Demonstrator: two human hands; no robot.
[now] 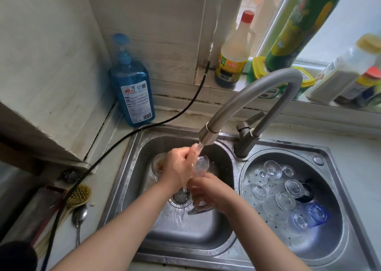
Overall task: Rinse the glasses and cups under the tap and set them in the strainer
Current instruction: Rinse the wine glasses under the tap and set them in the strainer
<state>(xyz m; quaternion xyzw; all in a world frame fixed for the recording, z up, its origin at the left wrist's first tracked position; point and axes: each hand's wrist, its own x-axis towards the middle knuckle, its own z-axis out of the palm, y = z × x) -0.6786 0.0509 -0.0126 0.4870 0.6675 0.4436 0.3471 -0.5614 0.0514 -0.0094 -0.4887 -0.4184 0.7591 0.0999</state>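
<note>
**Stemmed glass under the tap, mid-rinse**

I've got a clear stemmed wine glass (199, 168) tilted under the running stream from the grey curved metal tap (243, 103), over the left basin of the stainless steel double sink (132, 167). My right hand (208, 188) has its fingers curled round the stem just above the foot. My left hand (177, 167) is at the bowel end of the glass, fingers bent against the bowl and seemingly rubbing it; water runs over that hand, so the exact hold is blurred. Another small glass with brownish residue (159, 164) sits behind my left hand toward the basin's far left corner, not yet rinsed, I judge.

Step in hand: rinsing. The round perforated steel strainer (321, 244) fills the right basin and already carries a cluster of upturned clear glasses (274, 184) plus a blue glass (317, 214). Next move calls for tipping out the water, crossing right over the sink divider and setting the glass down in a free spot near the strainer's front edge without knocking the others; wet glass, slippery.

Labels: the blue pump bottle of soap (132, 85) at the desk's far left corner has a white label with small print, unreadable. The red-capped bottle (234, 50) on the windowsill has a yellow label, characters too small to read.
</note>
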